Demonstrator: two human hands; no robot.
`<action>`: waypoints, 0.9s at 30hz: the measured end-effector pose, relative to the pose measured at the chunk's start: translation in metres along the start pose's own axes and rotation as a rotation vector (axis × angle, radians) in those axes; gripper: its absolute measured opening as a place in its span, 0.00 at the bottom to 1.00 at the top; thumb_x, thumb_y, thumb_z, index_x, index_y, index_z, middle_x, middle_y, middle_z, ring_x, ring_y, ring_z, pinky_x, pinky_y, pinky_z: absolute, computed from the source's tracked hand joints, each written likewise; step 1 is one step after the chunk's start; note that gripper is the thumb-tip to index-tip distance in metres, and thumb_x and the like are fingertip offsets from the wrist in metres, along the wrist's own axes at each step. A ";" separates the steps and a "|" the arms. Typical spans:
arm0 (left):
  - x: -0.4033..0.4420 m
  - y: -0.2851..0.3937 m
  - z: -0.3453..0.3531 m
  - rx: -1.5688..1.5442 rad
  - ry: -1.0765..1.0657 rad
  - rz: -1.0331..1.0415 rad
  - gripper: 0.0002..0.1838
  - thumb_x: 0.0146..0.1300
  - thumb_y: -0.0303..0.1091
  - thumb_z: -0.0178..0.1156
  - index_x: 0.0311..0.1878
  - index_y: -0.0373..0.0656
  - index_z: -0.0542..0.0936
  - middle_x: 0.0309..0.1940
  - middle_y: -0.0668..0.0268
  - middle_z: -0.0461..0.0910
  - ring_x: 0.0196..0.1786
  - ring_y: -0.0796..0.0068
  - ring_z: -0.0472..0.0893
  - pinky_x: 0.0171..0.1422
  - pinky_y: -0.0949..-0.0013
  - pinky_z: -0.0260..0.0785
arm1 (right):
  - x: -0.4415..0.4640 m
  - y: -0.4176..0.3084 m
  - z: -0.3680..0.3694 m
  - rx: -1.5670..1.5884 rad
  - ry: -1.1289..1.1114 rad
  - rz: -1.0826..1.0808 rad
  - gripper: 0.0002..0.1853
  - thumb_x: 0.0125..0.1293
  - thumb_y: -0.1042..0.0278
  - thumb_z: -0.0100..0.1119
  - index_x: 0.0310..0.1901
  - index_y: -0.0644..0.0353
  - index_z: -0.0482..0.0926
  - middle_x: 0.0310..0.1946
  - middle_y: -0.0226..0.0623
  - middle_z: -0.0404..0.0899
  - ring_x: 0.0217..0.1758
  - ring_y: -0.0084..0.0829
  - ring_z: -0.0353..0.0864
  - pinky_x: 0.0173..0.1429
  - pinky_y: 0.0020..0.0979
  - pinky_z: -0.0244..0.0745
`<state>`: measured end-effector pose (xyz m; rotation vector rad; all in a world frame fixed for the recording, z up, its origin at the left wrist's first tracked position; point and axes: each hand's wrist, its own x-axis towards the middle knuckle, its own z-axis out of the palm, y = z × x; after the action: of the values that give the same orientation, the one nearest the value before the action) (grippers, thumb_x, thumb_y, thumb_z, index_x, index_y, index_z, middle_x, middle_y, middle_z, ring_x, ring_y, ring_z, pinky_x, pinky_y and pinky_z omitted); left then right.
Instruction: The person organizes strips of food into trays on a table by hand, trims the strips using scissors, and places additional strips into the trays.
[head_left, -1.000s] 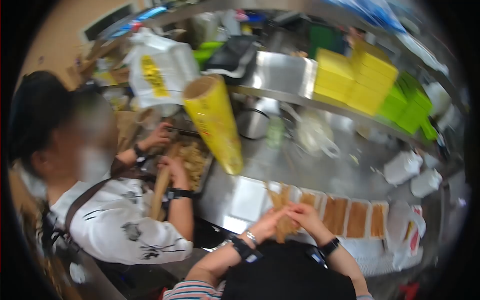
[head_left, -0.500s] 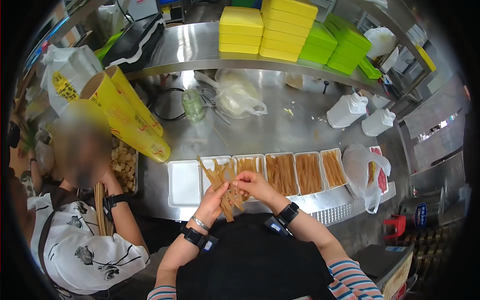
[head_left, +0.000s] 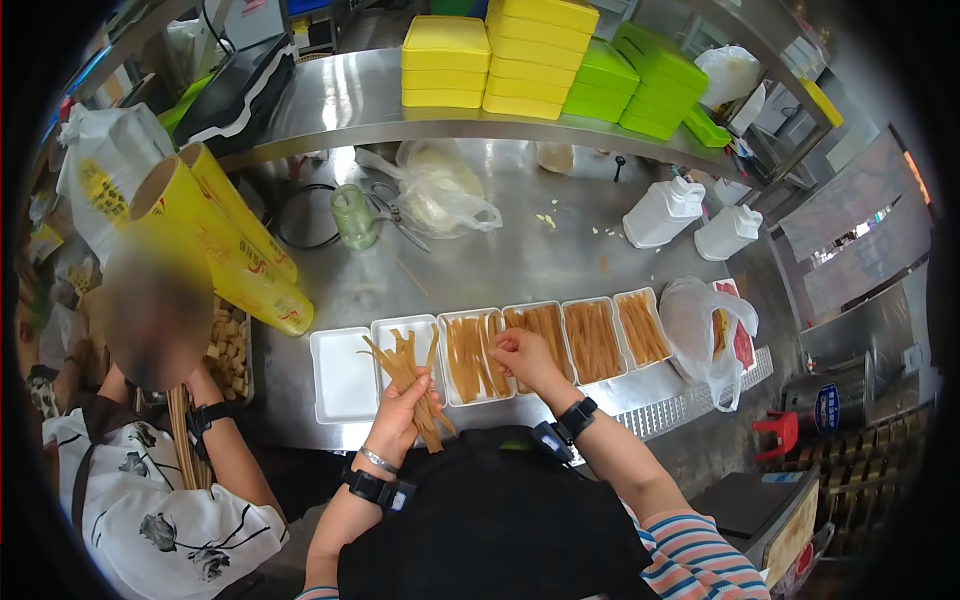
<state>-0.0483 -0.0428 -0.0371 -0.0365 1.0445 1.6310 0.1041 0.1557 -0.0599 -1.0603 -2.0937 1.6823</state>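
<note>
Strips [head_left: 593, 340] fill or partly fill four of six white trays [head_left: 343, 375] along the table [head_left: 480, 275].
The left hand [head_left: 400, 408] closes round a loose bunch of strips [head_left: 402, 366] before the second tray [head_left: 382, 329]; the right hand [head_left: 528, 360], fingers nearly pinched, is at the right side of the third tray [head_left: 482, 401], its hold unclear. White gaps show there; the leftmost tray shows its white bottom.

bare left hand [head_left: 398, 405] is hiding the middle of the bundled flat tan strips [head_left: 400, 362] | top edge is cutting tall yellow box stack [head_left: 535, 62] | blur is covering co-worker's head [head_left: 158, 310]
</note>
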 end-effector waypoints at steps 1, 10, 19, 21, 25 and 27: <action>-0.001 0.002 0.003 0.013 0.003 0.000 0.10 0.64 0.30 0.58 0.47 0.45 0.74 0.33 0.68 0.75 0.34 0.75 0.78 0.37 0.69 0.76 | 0.000 -0.005 0.002 -0.122 0.036 -0.006 0.10 0.58 0.70 0.63 0.39 0.65 0.76 0.23 0.35 0.78 0.21 0.23 0.78 0.27 0.23 0.72; -0.007 0.014 0.017 0.065 -0.010 0.009 0.11 0.64 0.31 0.58 0.48 0.46 0.73 0.35 0.68 0.76 0.36 0.75 0.78 0.39 0.68 0.77 | -0.003 -0.023 0.013 -0.818 0.082 -0.142 0.14 0.54 0.64 0.61 0.39 0.65 0.78 0.29 0.50 0.80 0.36 0.50 0.79 0.41 0.44 0.74; -0.001 -0.007 0.022 0.103 -0.024 0.006 0.10 0.65 0.31 0.57 0.48 0.46 0.73 0.36 0.66 0.77 0.38 0.73 0.79 0.39 0.67 0.77 | -0.027 -0.059 0.028 0.375 -0.280 0.182 0.12 0.62 0.59 0.61 0.37 0.59 0.78 0.25 0.29 0.79 0.29 0.18 0.77 0.28 0.20 0.67; 0.003 -0.013 0.026 0.121 -0.051 0.013 0.10 0.64 0.30 0.57 0.48 0.45 0.72 0.36 0.65 0.77 0.39 0.70 0.80 0.38 0.65 0.78 | -0.031 -0.062 0.034 0.428 -0.294 0.161 0.10 0.64 0.60 0.59 0.37 0.58 0.78 0.25 0.26 0.78 0.28 0.16 0.76 0.27 0.18 0.65; 0.003 -0.015 0.025 0.185 -0.042 0.023 0.08 0.66 0.31 0.56 0.46 0.44 0.72 0.36 0.64 0.77 0.39 0.70 0.80 0.39 0.64 0.78 | -0.022 -0.045 0.032 0.513 -0.063 0.066 0.06 0.66 0.66 0.57 0.38 0.59 0.77 0.25 0.26 0.78 0.24 0.15 0.74 0.26 0.17 0.64; 0.001 -0.016 0.020 0.188 -0.010 0.029 0.07 0.66 0.32 0.55 0.45 0.44 0.72 0.35 0.65 0.77 0.39 0.70 0.80 0.39 0.63 0.78 | -0.010 -0.023 0.021 0.443 -0.022 0.049 0.06 0.65 0.67 0.57 0.38 0.60 0.77 0.25 0.26 0.78 0.23 0.15 0.74 0.25 0.18 0.65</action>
<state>-0.0263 -0.0298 -0.0353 0.1120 1.1915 1.5513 0.0895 0.1323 -0.0423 -0.9554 -1.6007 2.0568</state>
